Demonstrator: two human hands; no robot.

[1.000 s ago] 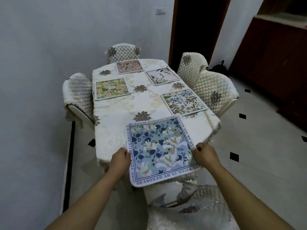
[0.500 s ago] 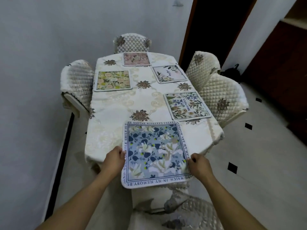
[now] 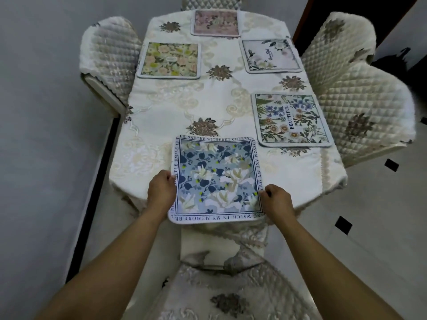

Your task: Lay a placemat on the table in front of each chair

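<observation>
A blue floral placemat [image 3: 217, 179] with a lettered border lies at the near end of the cream-clothed table [image 3: 166, 116], its near edge overhanging slightly. My left hand [image 3: 161, 190] grips its left edge and my right hand [image 3: 276, 199] grips its right edge. Further up lie a yellow-green floral placemat [image 3: 169, 60] at left, a pink placemat [image 3: 216, 23] at the far end, a pale placemat [image 3: 270, 55] at right, and a "BEAUTIFUL" flower placemat [image 3: 291, 120] at near right.
Quilted chairs surround the table: one at left [image 3: 108, 56], one at the far end [image 3: 210, 2], two at right [image 3: 342, 40] [image 3: 367, 112], and one just below me [image 3: 221, 294]. A grey wall runs along the left. A tiled floor [image 3: 374, 222] lies to the right.
The blue placemat has been brought squarer and lower onto the table's near end with both hands still on its edges. The view has moved closer and tilted down.
</observation>
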